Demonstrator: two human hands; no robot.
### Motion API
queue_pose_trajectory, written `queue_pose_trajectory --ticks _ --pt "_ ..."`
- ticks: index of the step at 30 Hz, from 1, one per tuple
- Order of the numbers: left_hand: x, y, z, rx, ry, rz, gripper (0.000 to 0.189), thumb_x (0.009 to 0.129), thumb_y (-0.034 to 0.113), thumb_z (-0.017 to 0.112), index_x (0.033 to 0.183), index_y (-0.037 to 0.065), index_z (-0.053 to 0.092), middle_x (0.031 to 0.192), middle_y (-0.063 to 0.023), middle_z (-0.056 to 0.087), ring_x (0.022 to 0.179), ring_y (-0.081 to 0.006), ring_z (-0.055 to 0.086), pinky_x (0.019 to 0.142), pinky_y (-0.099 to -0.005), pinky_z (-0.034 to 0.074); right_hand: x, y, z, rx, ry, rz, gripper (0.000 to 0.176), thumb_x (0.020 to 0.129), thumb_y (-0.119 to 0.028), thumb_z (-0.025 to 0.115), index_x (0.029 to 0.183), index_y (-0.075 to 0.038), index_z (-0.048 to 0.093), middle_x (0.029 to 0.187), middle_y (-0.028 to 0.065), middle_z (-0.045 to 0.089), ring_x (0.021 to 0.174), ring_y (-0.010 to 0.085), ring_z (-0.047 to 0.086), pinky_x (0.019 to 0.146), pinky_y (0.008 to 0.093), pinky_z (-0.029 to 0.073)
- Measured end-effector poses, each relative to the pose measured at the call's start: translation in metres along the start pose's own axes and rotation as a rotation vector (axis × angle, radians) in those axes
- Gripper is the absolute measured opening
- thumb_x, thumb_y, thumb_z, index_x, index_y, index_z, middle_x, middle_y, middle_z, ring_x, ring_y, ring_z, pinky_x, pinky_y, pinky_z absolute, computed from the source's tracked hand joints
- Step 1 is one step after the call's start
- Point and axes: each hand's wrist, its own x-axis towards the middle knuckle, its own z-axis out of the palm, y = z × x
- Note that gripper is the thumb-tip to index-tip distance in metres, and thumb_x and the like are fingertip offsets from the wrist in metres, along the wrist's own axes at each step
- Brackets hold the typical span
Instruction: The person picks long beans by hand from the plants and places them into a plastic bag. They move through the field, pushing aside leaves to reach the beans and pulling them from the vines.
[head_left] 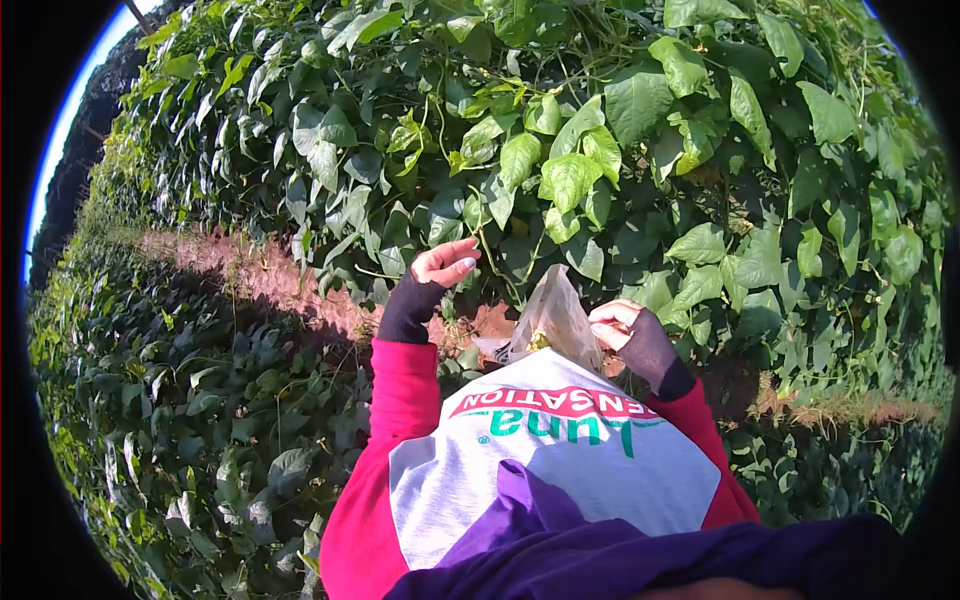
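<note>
My left hand (446, 264) is raised at the edge of the leafy climbing plants (570, 180), close to a thin hanging stem. Its fingers point to the right, with the thumb a little apart from them, and I see nothing held between them. A clear plastic bag (558, 318) stands open in front of my waist, with something pale yellow-green inside that I cannot make out well. At the bag's right side, my right hand (616, 322) has its fingers curled against the plastic. Dark sleeves cover both wrists up to the knuckles.
A tall wall of broad green leaves rises ahead and to the right. Reddish bare soil (265, 282) runs along its foot as a strip. Another low leafy row (230, 420) lies on the left, and more foliage (850, 460) at the lower right.
</note>
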Motion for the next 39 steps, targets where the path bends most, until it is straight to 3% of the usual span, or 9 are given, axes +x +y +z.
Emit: queue_pose_trajectory --ticks 5,6,13,15,19,27,30,36,39 --pt "-0.008 0.007 0.003 -0.032 0.039 0.026 0.06 0.085 0.03 0.068 0.134 0.001 0.049 0.124 -0.0091 0.061 0.11 -0.0154 0.056 0.095 -0.0305 0.04 -0.001 -0.013 -0.001 -0.07 -0.039 0.021 0.013 0.083 -0.006 0.065 0.095 -0.002 0.068 0.094 0.0068 0.064 0.082 0.0133 0.062 0.071 0.0265 0.05" --pt "-0.008 0.008 0.004 -0.06 0.045 0.042 0.048 0.09 0.018 0.065 0.133 0.0 0.05 0.119 -0.0056 0.063 0.102 -0.0088 0.058 0.088 -0.0218 0.044 0.0 -0.009 -0.002 -0.09 -0.054 -0.009 0.013 0.083 -0.007 0.065 0.095 -0.002 0.068 0.094 0.0073 0.065 0.08 0.0138 0.062 0.07 0.0268 0.05" --pt "-0.012 0.014 0.007 -0.053 0.111 0.094 0.043 0.092 0.015 0.063 0.131 0.001 0.053 0.119 -0.0056 0.063 0.104 -0.0099 0.058 0.089 -0.0225 0.045 0.0 -0.011 -0.004 -0.029 -0.052 -0.049 0.012 0.082 -0.005 0.066 0.094 -0.002 0.068 0.091 0.0065 0.064 0.076 0.013 0.061 0.067 0.0271 0.049" --pt "-0.017 0.018 0.008 -0.053 0.137 0.088 0.055 0.086 0.028 0.067 0.132 0.001 0.052 0.122 -0.0071 0.062 0.109 -0.0129 0.057 0.093 -0.0275 0.042 -0.001 -0.009 -0.007 -0.007 -0.05 -0.004 0.013 0.083 -0.006 0.067 0.095 -0.002 0.068 0.093 0.0053 0.064 0.08 0.0114 0.06 0.069 0.0258 0.048" --pt "-0.013 -0.002 -0.005 -0.042 0.215 0.155 0.048 0.088 0.023 0.066 0.129 0.002 0.054 0.119 -0.0061 0.063 0.105 -0.0113 0.058 0.09 -0.0272 0.044 -0.007 -0.008 -0.013 -0.045 -0.082 0.017 0.015 0.083 -0.005 0.067 0.097 -0.002 0.067 0.096 0.0052 0.063 0.082 0.0111 0.06 0.07 0.025 0.048" --pt "-0.035 -0.009 0.0 -0.1 0.549 0.22 0.05 0.087 0.023 0.066 0.129 0.0 0.054 0.117 -0.0051 0.064 0.095 -0.0076 0.055 0.084 -0.0234 0.043 -0.002 0.018 -0.022 -0.026 -0.141 0.017 0.017 0.082 -0.004 0.067 0.098 -0.001 0.067 0.094 0.0053 0.061 0.079 0.0108 0.06 0.069 0.0251 0.048" --pt "-0.047 -0.019 -0.004 -0.126 0.618 0.209 0.045 0.088 0.015 0.066 0.128 -0.003 0.054 0.119 -0.0083 0.063 0.103 -0.0124 0.059 0.091 -0.0252 0.045 0.004 0.031 -0.02 -0.066 -0.177 0.028 0.021 0.08 -0.004 0.068 0.1 -0.001 0.066 0.093 0.0057 0.06 0.076 0.0095 0.059 0.068 0.0246 0.048" --pt "-0.057 -0.023 -0.036 -0.158 0.804 0.286 0.042 0.087 0.014 0.068 0.125 0.0 0.057 0.114 -0.0062 0.065 0.096 -0.0092 0.06 0.084 -0.0227 0.046 0.012 0.029 -0.008 -0.03 -0.194 0.032 0.03 0.077 0.001 0.065 0.107 -0.001 0.065 0.1 0.006 0.059 0.076 0.0089 0.058 0.069 0.0243 0.049" --pt "-0.047 -0.035 -0.104 -0.175 0.955 0.373 0.04 0.087 0.013 0.069 0.124 0.002 0.059 0.111 -0.0038 0.066 0.088 -0.0071 0.06 0.076 -0.0208 0.046 0.022 0.031 0.0 0.012 -0.168 -0.02 0.033 0.077 0.002 0.066 0.11 -0.001 0.065 0.112 0.0069 0.058 0.085 0.0115 0.06 0.073 0.0243 0.05"
